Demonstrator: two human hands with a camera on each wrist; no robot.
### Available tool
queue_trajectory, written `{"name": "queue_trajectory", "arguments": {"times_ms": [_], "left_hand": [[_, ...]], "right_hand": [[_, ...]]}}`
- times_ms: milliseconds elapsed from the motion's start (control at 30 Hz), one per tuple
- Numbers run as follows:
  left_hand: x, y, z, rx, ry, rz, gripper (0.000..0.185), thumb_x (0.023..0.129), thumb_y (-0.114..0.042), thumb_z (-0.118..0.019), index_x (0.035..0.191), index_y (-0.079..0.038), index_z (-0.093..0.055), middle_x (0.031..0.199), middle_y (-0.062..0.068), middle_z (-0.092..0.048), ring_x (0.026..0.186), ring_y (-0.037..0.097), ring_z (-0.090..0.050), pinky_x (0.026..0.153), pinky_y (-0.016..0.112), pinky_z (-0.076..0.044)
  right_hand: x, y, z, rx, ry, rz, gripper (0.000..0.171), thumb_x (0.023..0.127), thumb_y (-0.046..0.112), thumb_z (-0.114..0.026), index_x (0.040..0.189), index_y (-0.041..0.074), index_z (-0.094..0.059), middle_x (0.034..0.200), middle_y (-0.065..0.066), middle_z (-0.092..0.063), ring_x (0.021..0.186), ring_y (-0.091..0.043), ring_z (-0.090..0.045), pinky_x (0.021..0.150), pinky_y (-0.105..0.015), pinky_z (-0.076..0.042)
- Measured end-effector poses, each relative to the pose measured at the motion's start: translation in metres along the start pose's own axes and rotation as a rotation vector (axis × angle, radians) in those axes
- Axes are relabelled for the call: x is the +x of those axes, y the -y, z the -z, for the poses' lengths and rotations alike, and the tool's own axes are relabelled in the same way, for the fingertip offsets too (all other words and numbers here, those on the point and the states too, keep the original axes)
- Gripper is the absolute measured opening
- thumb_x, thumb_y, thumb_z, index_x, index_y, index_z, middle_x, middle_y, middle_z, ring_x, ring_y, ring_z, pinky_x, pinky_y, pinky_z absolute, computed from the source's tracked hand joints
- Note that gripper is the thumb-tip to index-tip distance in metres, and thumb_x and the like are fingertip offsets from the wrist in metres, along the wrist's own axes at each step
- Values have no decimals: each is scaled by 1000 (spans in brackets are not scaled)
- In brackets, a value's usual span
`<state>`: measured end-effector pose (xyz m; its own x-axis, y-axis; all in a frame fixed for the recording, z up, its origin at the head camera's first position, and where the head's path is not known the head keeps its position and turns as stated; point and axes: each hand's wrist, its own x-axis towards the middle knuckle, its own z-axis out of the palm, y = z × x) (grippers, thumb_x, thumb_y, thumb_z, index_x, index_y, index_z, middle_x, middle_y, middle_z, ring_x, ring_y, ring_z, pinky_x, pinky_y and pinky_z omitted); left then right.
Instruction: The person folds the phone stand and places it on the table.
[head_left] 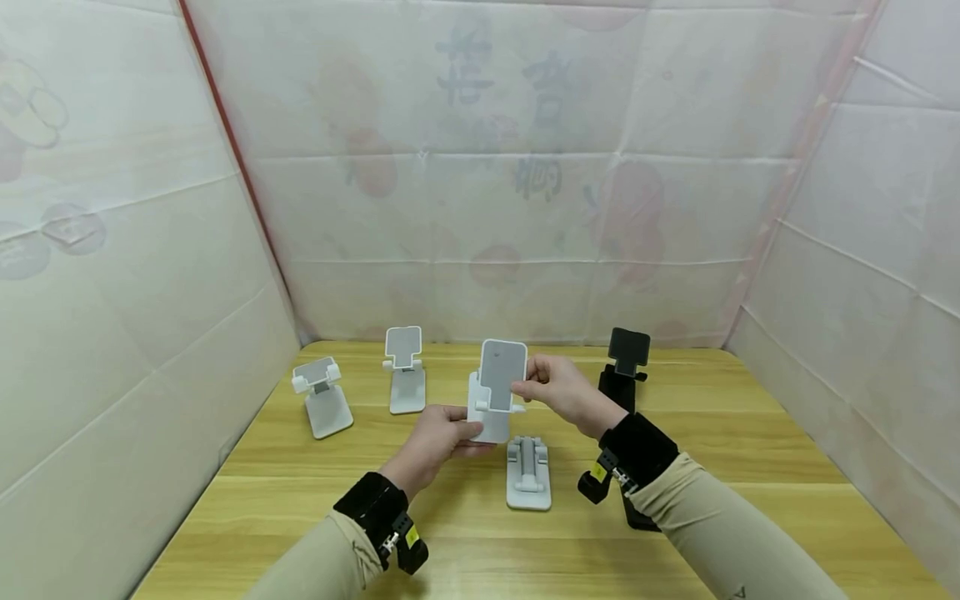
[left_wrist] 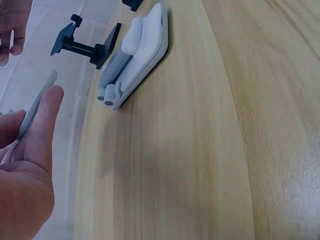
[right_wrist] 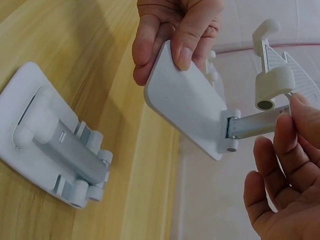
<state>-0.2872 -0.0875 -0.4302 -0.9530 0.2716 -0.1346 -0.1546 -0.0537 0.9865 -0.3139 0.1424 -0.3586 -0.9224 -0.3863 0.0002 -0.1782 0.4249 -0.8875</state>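
While you hold one stand up in the air, the long yellow wooden desk point(head_left: 750, 467) under your arms carries the rest. Going by what stands on it, the job looks about half done. Two white plastic phone stands point(head_left: 406, 371) at the back left are already opened up and standing. A black plastic phone stand point(head_left: 626, 358) at the back right stands open too, just behind your right wrist. One flat white folded phone stand point(head_left: 528, 472) lies closed on the desk in front of you, near your hands, so that one looks like it is left to do.

The white plastic phone stand with the grey arm point(head_left: 497, 392) is the one you are working on now. It is up off the desk, between both your hands, above the folded one. It looks partly opened: the wrist view shows its grey arm point(right_wrist: 255, 125) swung out from the flat base.

Your left hand point(head_left: 441, 437) holds the base from below, with thumb and fingers point(right_wrist: 186, 35) pinching its flat edge. Your right hand point(head_left: 558, 390) grips the top holder part, fingers curled at its side.
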Motion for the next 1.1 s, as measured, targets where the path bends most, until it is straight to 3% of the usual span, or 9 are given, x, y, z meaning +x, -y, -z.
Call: {"name": "queue_trajectory", "arguments": {"times_ms": [200, 533, 733, 1100], "left_hand": [[-1, -2, -4, -27, 20, 6, 39, 100, 0, -60, 134, 17, -54, 122, 31, -66, 101, 36, -74, 88, 38, -63], [-3, -2, -4, -24, 10, 10, 39, 100, 0, -61, 135, 16, -55, 122, 30, -67, 101, 35, -74, 87, 37, -63], [-3, -1, -4, -25, 17, 5, 39, 100, 0, -60, 135, 16, -55, 120, 29, -67, 101, 36, -74, 86, 38, -63], [-4, 1, -5, 4, 15, -4, 40, 100, -1, -61, 136, 14, -55, 122, 28, -67, 102, 34, -74, 85, 38, -64]], "right_hand": [[-1, -2, -2, -25, -14, 42, 9, 102, 15, -65, 106, 7, -63, 112, -7, -68, 95, -26, -58, 88, -39, -50], [-2, -5, -5, -60, -25, 60, 13, 101, 14, -65, 114, 11, -66, 109, -6, -69, 100, -35, -61, 89, -41, -53], [-2, -9, -8, -123, -58, 73, 27, 101, 14, -65, 128, 20, -63, 108, -2, -68, 99, -25, -63, 90, -38, -54], [-2, -12, -12, -297, -139, 180, 30, 100, 11, -67, 129, 12, -64, 104, -1, -70, 87, -16, -64, 77, -34, -54]]}}
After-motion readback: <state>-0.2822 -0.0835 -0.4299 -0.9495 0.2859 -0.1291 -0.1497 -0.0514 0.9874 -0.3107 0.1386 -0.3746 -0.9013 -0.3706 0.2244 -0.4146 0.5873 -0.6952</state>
